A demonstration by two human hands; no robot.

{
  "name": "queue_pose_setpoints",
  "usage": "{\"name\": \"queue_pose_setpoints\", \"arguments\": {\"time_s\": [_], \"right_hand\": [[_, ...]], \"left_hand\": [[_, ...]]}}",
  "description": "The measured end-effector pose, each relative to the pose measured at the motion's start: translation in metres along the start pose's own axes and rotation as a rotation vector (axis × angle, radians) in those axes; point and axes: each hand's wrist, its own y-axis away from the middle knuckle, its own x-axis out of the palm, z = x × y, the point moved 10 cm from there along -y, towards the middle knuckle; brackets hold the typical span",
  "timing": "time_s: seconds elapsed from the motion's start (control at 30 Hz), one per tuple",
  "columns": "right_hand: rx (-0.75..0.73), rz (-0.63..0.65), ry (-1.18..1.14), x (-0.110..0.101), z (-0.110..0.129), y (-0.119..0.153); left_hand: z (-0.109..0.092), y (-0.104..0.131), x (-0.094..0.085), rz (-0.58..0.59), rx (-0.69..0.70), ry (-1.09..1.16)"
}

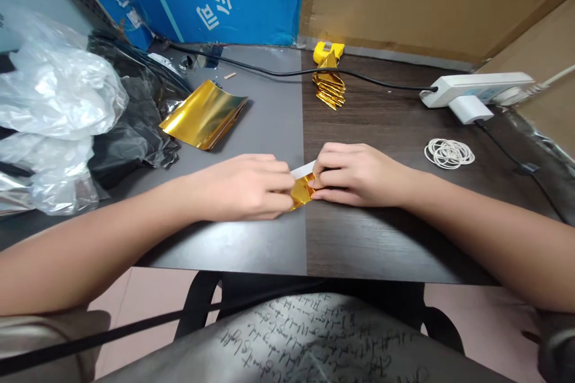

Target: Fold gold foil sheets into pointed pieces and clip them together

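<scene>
Between my two hands, near the front of the desk, is a sheet of gold foil paper (300,192) with a white strip of its back showing along the far side. My left hand (254,187) grips its left end with curled fingers. On the right end, the fingers of my right hand (353,175) are pinched onto the same paper. My hands cover much of the sheet, so its full shape is hidden. Farther back on the left lies a stack of gold foil sheets (204,115), slightly curled. Beyond my right hand sits a bunch of folded gold paper pieces (330,87).
A yellow tape measure (328,51) touches the folded pieces. A black cable (278,73) crosses the back to a white power strip (485,88). White rubber bands (449,154) lie at right. Clear plastic bags (63,90) crowd the left; cardboard boxes (395,6) wall the back.
</scene>
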Motion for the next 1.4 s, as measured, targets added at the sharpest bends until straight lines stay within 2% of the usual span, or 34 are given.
{"name": "queue_pose_setpoints", "arguments": {"time_s": [0.13,0.33,0.47,0.6,0.77,1.0,1.2,1.4], "right_hand": [[0.076,-0.007,0.059,0.003,-0.005,-0.001],[0.134,-0.040,-0.233,0.011,-0.002,-0.006],[0.232,-0.048,-0.296,0.017,-0.002,-0.011],[0.333,-0.083,-0.252,0.022,-0.004,-0.014],[0.346,-0.123,-0.201,0.024,-0.002,-0.015],[0.408,-0.124,-0.169,0.025,-0.004,-0.015],[0.458,-0.223,-0.157,0.019,-0.007,-0.015],[0.468,-0.253,-0.142,0.020,-0.010,-0.014]], "left_hand": [[0.022,0.004,0.000,-0.054,-0.019,0.154],[0.035,0.005,0.001,-0.113,-0.074,0.402],[0.044,0.006,0.002,-0.135,-0.178,0.413],[0.052,0.008,0.008,-0.119,-0.300,0.410],[0.062,0.012,0.008,-0.130,-0.428,0.411],[0.058,0.012,0.011,-0.053,-0.423,0.343],[0.063,0.016,0.017,-0.048,-0.584,0.203],[0.065,0.016,0.019,-0.044,-0.575,0.273]]}}
